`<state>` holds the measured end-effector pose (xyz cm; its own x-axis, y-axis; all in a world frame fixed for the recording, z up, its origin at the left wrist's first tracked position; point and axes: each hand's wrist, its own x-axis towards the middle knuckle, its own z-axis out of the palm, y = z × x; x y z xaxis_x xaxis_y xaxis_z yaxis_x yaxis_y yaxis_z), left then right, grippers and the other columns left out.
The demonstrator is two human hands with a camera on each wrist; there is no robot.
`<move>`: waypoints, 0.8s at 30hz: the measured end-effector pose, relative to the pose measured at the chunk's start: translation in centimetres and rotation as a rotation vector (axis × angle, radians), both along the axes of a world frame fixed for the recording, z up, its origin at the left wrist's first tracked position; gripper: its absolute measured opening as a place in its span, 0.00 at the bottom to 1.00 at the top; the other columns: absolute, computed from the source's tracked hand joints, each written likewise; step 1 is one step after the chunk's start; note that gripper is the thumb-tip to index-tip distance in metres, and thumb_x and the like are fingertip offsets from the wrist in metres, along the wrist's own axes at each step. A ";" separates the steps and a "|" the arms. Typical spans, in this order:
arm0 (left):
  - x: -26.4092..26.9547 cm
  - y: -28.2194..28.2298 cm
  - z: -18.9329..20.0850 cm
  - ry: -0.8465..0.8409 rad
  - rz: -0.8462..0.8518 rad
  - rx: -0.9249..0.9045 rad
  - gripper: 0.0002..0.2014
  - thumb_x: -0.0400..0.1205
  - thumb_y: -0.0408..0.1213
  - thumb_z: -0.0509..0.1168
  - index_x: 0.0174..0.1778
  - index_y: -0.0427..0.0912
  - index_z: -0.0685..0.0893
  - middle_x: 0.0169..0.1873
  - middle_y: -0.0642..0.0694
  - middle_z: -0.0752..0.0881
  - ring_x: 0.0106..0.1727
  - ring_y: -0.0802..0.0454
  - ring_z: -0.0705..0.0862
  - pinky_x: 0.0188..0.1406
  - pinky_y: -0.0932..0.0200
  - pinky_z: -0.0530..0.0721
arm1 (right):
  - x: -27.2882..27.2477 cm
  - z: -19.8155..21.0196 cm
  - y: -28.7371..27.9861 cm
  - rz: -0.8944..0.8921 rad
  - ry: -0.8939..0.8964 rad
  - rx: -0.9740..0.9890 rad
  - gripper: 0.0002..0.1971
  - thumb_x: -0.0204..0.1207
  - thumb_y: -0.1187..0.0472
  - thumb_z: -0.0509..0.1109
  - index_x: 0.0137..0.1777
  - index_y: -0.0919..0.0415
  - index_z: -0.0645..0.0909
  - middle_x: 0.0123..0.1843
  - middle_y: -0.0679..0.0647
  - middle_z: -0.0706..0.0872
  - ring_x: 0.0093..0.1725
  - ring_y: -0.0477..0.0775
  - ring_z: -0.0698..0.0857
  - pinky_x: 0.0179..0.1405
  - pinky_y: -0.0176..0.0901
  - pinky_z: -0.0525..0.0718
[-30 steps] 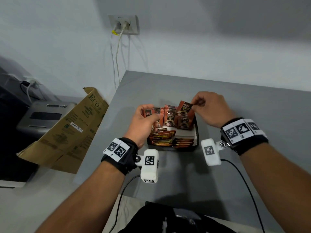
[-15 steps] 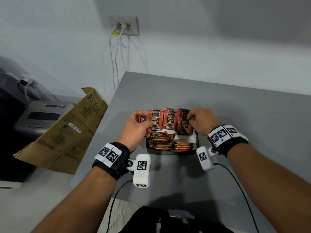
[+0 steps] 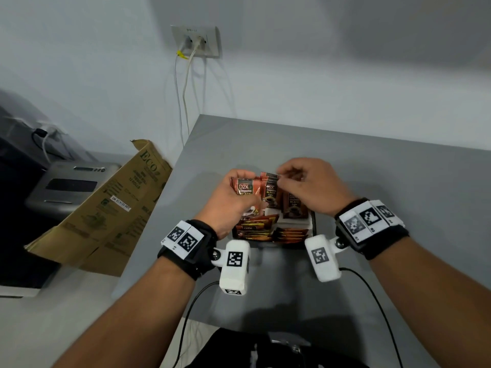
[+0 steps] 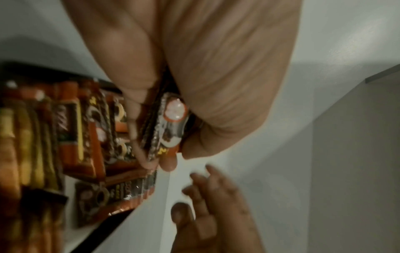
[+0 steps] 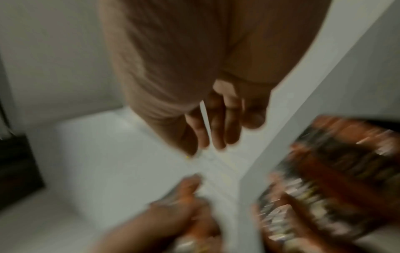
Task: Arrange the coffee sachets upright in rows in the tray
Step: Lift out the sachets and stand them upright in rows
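Since a half-second ago your right hand (image 3: 308,187) has moved left, pinching the top of an upright sachet in the black tray (image 3: 313,224); left hand (image 3: 233,200) grips a stack of orange-brown foil sachets (image 3: 245,185). Tug sideways and the back row could topple.

Coffee sachets (image 3: 269,191): orange-brown, black panels, white lettering. Tray (image 3: 313,224): apparently black. Table (image 3: 372,166): grey. Cardboard box (image 3: 111,208): tan, green print.

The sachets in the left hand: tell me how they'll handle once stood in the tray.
Probably floppy: the sachets are thin foil packets. Likely slippery, since their faces look glossy. Apt to tip: they are thin and need neighbours in the tray for support.
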<state>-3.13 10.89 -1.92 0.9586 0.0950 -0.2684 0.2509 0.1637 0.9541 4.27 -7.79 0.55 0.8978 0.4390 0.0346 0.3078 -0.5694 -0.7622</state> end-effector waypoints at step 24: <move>0.2 2.0 -0.4 0.101 0.183 0.130 0.18 0.80 0.26 0.70 0.64 0.41 0.77 0.43 0.50 0.84 0.28 0.68 0.85 0.26 0.71 0.80 | 2.8 -2.8 2.1 0.060 0.035 -0.384 0.06 0.76 0.66 0.75 0.45 0.52 0.87 0.38 0.42 0.85 0.42 0.47 0.86 0.51 0.44 0.88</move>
<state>-2.92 12.89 -2.32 0.8913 0.3048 -0.3357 0.3232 0.0924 0.9418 7.10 -5.70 -2.23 0.8678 0.4661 -0.1724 0.3272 -0.7970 -0.5076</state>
